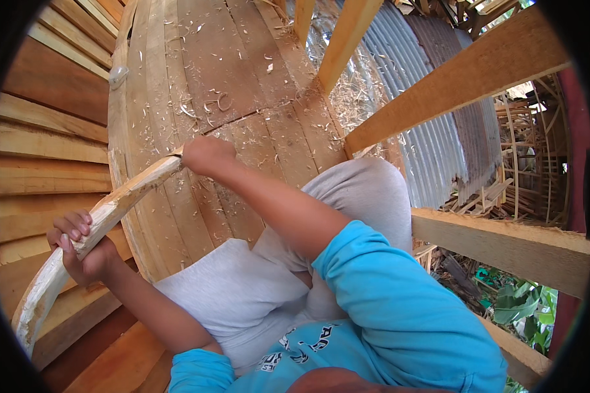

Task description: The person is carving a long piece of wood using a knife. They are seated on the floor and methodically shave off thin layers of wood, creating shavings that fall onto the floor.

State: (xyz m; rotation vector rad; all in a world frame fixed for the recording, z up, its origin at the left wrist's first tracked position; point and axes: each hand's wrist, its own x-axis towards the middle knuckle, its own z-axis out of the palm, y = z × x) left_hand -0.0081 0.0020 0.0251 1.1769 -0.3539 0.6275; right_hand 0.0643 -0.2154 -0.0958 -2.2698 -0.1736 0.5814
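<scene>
A long pale pole of wood [121, 200], looking curved and stripped of bark in patches, slants from the lower left up to the middle. My left hand [83, 247] is wrapped round its lower part, thumb and fingers closed on it. At the pole's upper end my right hand [208, 156] is closed in a fist. A small dark edge shows where this fist meets the wood. What lies inside the fist is hidden, so whether it grips the pole itself or a tool against it cannot be made out.
Curled wood shavings [217, 103] lie over the plank floor [203, 59]. A slatted wood wall [46, 121] runs along the left. To the right stand wooden rails [452, 82], with corrugated metal sheets [432, 137] and plants [524, 306] beyond. My bent knees [367, 190] are close by.
</scene>
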